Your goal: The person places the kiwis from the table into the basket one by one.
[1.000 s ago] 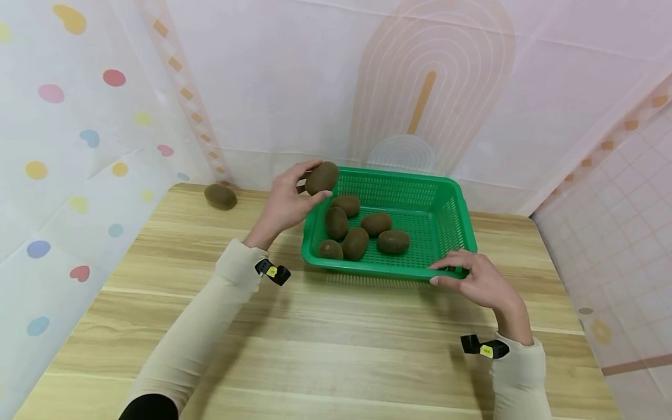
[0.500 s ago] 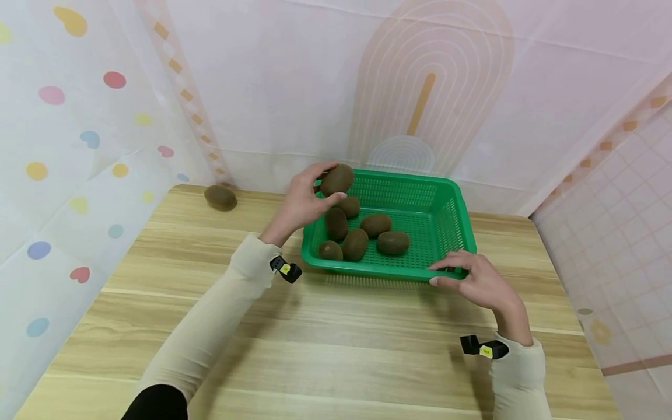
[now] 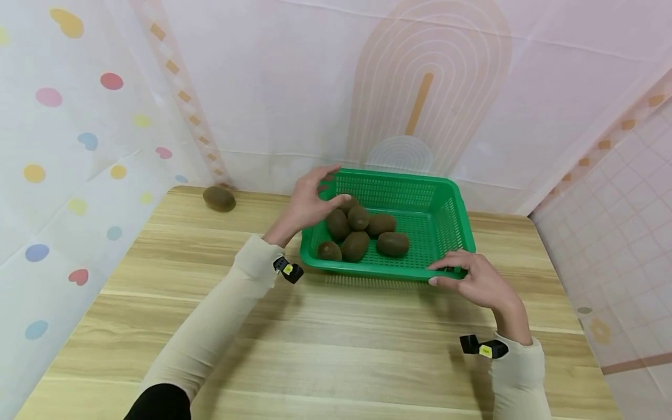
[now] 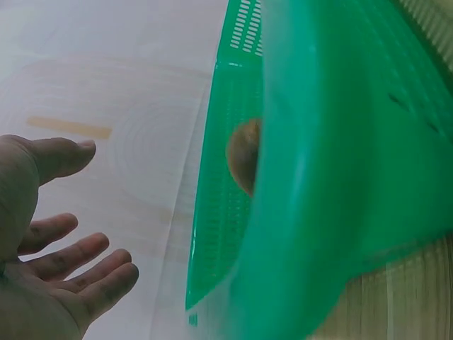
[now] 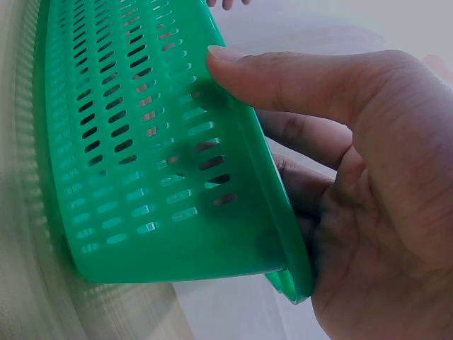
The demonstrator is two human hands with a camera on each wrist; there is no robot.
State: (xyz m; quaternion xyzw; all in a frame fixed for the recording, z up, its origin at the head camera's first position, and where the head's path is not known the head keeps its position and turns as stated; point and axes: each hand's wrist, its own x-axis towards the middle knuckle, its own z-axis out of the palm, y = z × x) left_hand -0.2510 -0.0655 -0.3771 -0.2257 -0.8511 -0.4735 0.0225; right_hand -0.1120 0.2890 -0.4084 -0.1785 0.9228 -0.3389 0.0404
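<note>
A green slotted basket point(image 3: 451, 219) stands at the back of the wooden table and holds several brown kiwis point(image 3: 357, 245). My left hand point(image 3: 310, 201) hovers over the basket's far left corner, fingers spread and empty; its palm point(image 4: 35, 283) shows beside the basket wall point(image 4: 340, 177), with one kiwi point(image 4: 244, 156) seen past the rim. My right hand point(image 3: 475, 283) grips the basket's near right rim, thumb on top point(image 5: 297, 85) and fingers curled under the edge of the basket point(image 5: 141, 142).
One more kiwi point(image 3: 219, 198) lies on the table point(image 3: 336, 350) at the far left corner, against the patterned curtain. Curtain walls close the table at the back, left and right.
My left hand carried a kiwi rightward over the basket and let it go; the kiwi now lies among the others. The right hand has stayed on the rim.
</note>
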